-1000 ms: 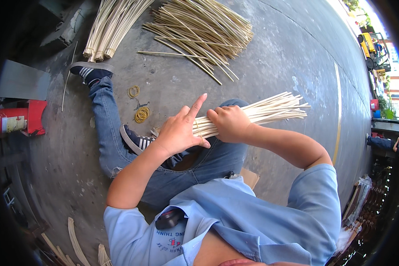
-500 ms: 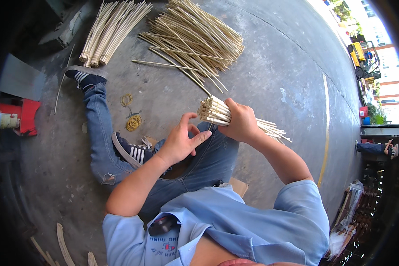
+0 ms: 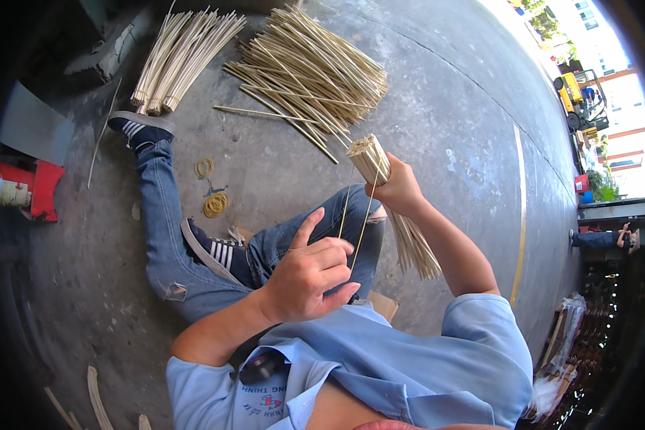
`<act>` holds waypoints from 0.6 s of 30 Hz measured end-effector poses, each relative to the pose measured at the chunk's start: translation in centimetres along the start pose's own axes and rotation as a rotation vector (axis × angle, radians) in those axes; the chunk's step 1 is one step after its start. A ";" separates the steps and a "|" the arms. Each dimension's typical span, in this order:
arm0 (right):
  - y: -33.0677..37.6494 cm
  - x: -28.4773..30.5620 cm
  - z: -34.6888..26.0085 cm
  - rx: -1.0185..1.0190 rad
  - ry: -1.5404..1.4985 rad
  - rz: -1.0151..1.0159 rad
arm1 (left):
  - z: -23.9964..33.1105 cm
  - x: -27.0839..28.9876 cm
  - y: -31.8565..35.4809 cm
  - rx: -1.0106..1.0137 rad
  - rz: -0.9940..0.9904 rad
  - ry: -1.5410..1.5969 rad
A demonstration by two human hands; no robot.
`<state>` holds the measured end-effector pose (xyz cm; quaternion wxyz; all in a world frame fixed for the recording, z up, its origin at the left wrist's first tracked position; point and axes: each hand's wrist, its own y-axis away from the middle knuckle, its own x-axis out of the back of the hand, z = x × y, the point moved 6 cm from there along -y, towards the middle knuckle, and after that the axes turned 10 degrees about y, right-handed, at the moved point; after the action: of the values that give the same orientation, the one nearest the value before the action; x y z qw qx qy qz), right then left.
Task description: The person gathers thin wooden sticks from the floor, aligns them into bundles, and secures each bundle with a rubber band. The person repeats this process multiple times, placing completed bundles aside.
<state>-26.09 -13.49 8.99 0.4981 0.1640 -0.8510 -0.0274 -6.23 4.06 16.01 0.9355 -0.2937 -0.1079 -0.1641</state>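
Left of our knee (image 3: 378,213), our left hand (image 3: 310,278), index finger apart, others curled, hooked a rubber band (image 3: 365,222), likely springy; past it, our right hand's fingers (image 3: 400,188) clamped the stick bundle (image 3: 368,158), probably light, stiff, best gripped near its even end.

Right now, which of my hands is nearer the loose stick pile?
Right. Your right hand grips the bundle, below the pile in view; your left hand, hooking the stretched band, is farther back, nearer your shirt.
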 end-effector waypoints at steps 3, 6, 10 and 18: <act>-0.4 -0.2 -0.3 -0.008 -0.053 -0.027 | -0.1 1.5 0.4 -0.026 0.059 0.100; -0.2 0.7 1.6 -0.043 -0.080 0.014 | -0.8 2.8 1.2 0.142 0.179 0.223; 0.1 1.7 1.5 -0.052 -0.201 0.056 | -4.5 2.7 4.0 0.288 0.524 0.872; 4.2 6.8 -5.0 0.207 -0.302 0.243 | -8.5 1.6 1.5 -0.131 0.774 2.130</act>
<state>-25.93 -11.00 18.07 0.3451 0.1048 -0.9278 0.0960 -3.26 -0.12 8.92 0.5219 -0.0666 0.8496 -0.0359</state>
